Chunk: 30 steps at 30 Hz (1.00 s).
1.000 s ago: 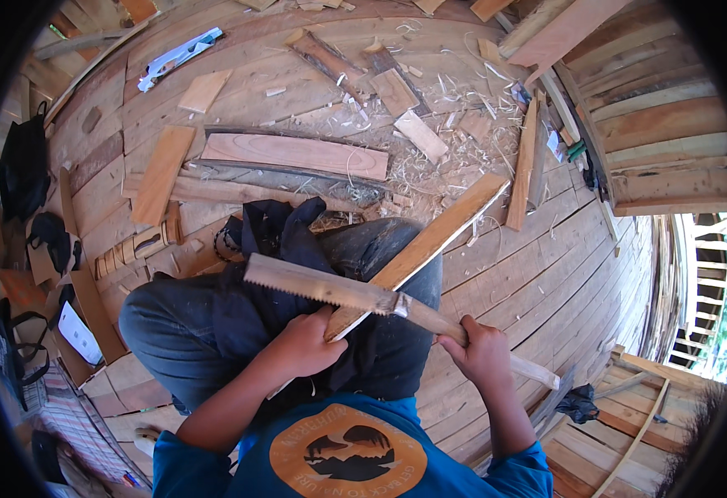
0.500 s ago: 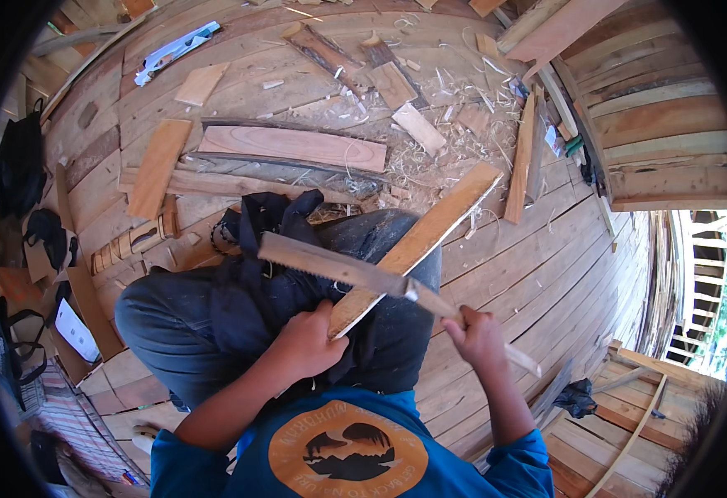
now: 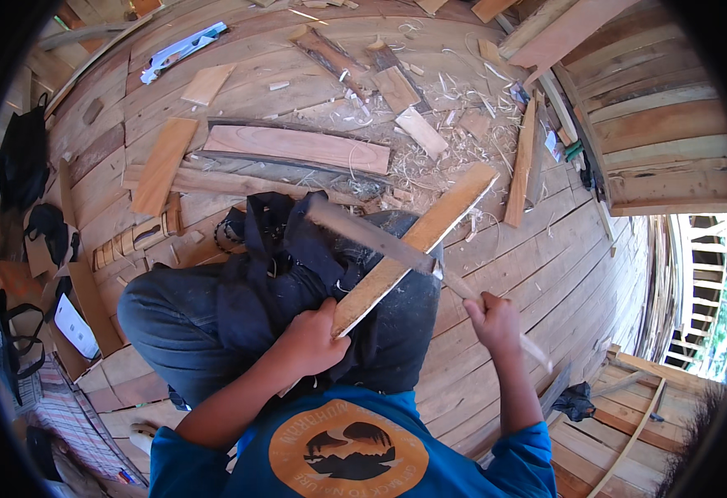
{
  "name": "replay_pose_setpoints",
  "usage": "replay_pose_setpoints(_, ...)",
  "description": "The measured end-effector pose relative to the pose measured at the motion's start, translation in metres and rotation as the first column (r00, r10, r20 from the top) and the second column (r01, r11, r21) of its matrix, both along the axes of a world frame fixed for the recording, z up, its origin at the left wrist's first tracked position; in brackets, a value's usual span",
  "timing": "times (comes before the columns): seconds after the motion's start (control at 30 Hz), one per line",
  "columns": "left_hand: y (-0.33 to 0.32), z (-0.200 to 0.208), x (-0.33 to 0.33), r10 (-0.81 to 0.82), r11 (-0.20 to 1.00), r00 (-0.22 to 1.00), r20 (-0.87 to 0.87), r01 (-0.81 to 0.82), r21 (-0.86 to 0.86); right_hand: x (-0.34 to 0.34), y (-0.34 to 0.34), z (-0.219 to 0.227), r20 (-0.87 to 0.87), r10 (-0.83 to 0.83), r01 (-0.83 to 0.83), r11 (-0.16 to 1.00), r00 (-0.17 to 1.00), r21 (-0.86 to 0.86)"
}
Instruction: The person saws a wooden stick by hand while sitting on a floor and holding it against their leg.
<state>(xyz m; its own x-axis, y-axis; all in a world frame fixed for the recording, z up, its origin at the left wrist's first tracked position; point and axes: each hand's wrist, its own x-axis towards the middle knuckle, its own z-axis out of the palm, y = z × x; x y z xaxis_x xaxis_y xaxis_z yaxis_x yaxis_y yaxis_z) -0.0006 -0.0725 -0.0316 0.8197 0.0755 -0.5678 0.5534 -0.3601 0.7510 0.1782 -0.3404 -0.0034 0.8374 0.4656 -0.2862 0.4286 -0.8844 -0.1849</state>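
A narrow wooden board (image 3: 417,249) with one pale edge slants across my thighs. My left hand (image 3: 309,342) is closed round its near end. A hand saw (image 3: 372,239) with a broad, rusty-looking blade lies across the board's upper face, its tip pointing to the far left and blurred. Its long, light wooden handle (image 3: 459,286) runs back through my right hand (image 3: 496,322), which is closed on it, and the butt sticks out behind. Dark cloth (image 3: 276,249) is bunched on my lap under the board and the blade.
Beyond my knees, wood shavings (image 3: 446,100) and several offcuts litter the plank floor. A long pink-brown board (image 3: 297,145) and an orange-brown board (image 3: 164,166) lie ahead. Bags (image 3: 23,162) and an open cardboard box (image 3: 89,319) stand at left; a plank wall (image 3: 662,124) rises at right.
My right hand has drawn the saw back toward the lower right, so less of the blade reaches past the board. The left hand and the board stay nearly in place.
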Motion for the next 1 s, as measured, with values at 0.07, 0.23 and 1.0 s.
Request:
replay_pose_setpoints(0.07,-0.002,0.000,0.004,0.021,1.000,1.000,0.001,-0.021,-0.010,0.010,-0.004,0.002,0.042,-0.033,0.034,0.999,0.999,-0.018)
replay_pose_setpoints(0.23,-0.001,-0.012,0.000,-0.004,1.000,0.998,0.059,0.005,-0.007,-0.017,0.015,0.011,-0.068,0.007,-0.006,1.000,0.998,0.012)
replay_pose_setpoints(1.0,-0.004,-0.007,0.001,0.064,0.998,0.998,0.024,-0.064,-0.024,0.014,-0.027,0.008,0.050,-0.175,0.175,0.984,0.983,0.020)
